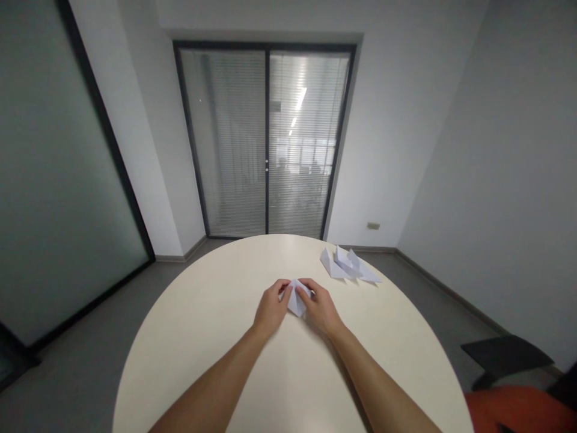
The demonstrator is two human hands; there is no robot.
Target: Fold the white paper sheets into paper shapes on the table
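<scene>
A small piece of folded white paper (296,305) is held between my two hands, over the middle of the round table (202,337). My left hand (272,305) pinches its left side, thumb on the near face. On the right side, my right hand (321,307) grips it the same way, with the thumb and bent fingers closed on the paper. A pointed fold shows at the top between the thumbs, and a corner hangs down toward me. The fingers behind the paper are partly hidden.
Several folded white paper shapes (349,264) sit together near the table's far right edge. An orange chair seat (518,409) and a black armrest (507,355) stand at the lower right. Beyond the table is a glass door (225,150) with blinds.
</scene>
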